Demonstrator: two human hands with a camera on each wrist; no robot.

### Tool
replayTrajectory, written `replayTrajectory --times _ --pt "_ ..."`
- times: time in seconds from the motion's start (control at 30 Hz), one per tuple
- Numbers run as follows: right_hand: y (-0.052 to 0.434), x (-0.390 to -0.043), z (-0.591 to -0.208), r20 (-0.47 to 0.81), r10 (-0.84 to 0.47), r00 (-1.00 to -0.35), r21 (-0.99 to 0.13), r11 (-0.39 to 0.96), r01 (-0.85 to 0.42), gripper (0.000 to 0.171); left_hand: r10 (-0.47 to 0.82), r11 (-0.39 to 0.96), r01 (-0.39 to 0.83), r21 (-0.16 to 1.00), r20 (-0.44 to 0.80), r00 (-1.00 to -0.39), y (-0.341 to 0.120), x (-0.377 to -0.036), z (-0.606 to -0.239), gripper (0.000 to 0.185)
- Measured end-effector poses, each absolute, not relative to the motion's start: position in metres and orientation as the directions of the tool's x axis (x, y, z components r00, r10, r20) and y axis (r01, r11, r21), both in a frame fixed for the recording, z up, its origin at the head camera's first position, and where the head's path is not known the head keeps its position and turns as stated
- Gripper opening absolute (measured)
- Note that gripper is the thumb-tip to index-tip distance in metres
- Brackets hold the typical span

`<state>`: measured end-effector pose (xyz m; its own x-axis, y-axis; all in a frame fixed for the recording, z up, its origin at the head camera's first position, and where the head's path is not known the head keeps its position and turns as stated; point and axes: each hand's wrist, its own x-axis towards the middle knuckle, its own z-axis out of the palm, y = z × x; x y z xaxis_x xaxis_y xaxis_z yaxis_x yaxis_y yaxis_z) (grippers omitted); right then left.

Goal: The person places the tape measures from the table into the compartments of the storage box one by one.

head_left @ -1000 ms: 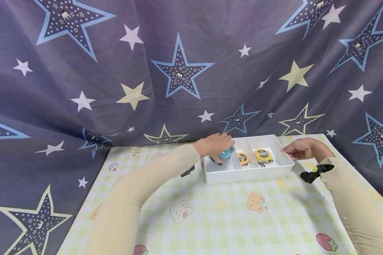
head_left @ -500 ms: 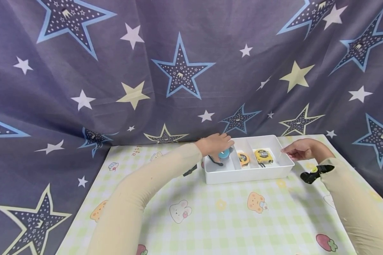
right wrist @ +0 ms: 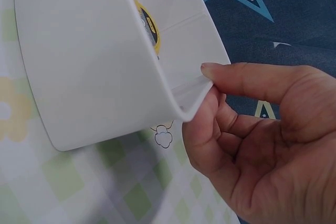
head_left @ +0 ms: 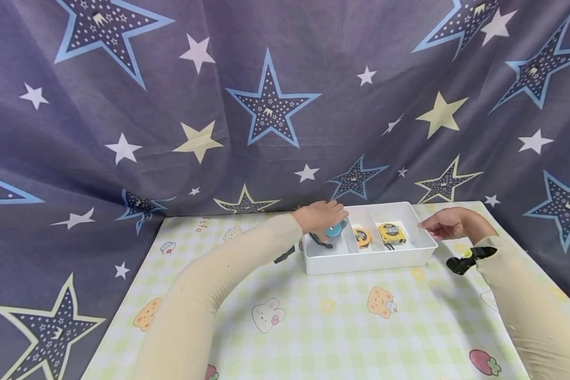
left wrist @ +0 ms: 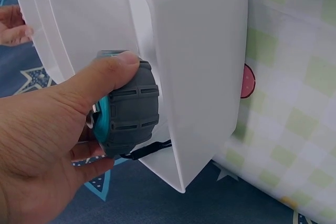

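Note:
My left hand [head_left: 322, 216] grips a blue and grey tape measure [left wrist: 131, 103] over the left compartment of a white divided box [head_left: 370, 262]. In the left wrist view the thumb lies on its ridged grey casing, the fingers wrap its far side, and a black wrist strap hangs from it toward the box wall. My right hand [head_left: 448, 221] pinches the box's right end wall between thumb and fingers. An orange tape measure [head_left: 362, 237] lies in the middle compartment. The right compartment holds a yellow tape measure [head_left: 391, 233], partly visible in the right wrist view too.
The box stands near the back edge of a table with a green checked cloth [head_left: 313, 327]. Just behind rises a dark curtain [head_left: 247, 174] printed with stars. Black wrist straps sit at both cuffs.
Over the last second the left hand has shifted very slightly at the left compartment, and more of the black strap shows beneath it. The box and right hand stay in place.

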<state>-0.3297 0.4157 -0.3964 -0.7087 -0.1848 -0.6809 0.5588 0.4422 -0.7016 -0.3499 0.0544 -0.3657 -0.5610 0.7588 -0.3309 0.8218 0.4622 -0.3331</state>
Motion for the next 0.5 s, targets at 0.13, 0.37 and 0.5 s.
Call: replayTrajectory --times 0.13,0.37,0.5 --pt "0.4156 -0.3295 -0.3959 -0.682 -0.183 -0.708 -0.699 0.447 0.558 0.030 0.755 0.467 0.822 -0.327 -0.336 -0.563 0.0544 -0.3487 -0.3639 0.085" --pt "0.4151 -0.3288 -0.3935 -0.680 -0.178 -0.712 -0.696 0.463 0.549 0.027 0.739 0.492 0.815 -0.306 -0.349 -0.577 0.0567 -0.3480 -0.3599 0.083" --pt "0.4138 -0.3286 -0.3934 -0.681 -0.175 -0.712 -0.694 0.466 0.549 0.027 0.724 0.509 0.807 -0.299 -0.358 -0.590 0.0576 -0.3474 -0.3580 0.082"
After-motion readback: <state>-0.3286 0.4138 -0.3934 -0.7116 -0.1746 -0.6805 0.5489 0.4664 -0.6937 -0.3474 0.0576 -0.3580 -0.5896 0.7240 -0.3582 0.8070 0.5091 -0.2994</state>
